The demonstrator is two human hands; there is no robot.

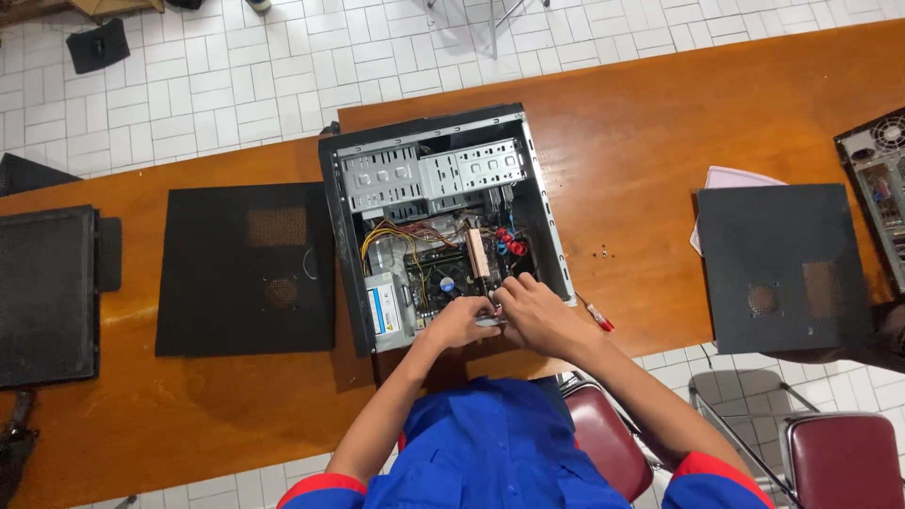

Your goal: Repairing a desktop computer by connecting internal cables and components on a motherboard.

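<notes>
An open desktop computer case (333,217) lies on its side on the brown wooden table (660,132). Inside it I see metal drive bays (429,174), a motherboard with a CPU cooler fan (443,278), a power supply (385,309) and coloured cables. My left hand (459,322) and my right hand (534,313) meet at the near edge of the case, fingers pinched together on a small part by the fan. What that part is I cannot make out. Both forearms come up from my blue uniform with red cuffs.
A black side panel (247,269) lies left of the case, another (782,266) to the right over a pink paper. A red-handled screwdriver (597,317) and loose screws (604,251) lie right of the case. Another computer case (877,188) sits far right, red chairs (839,457) below.
</notes>
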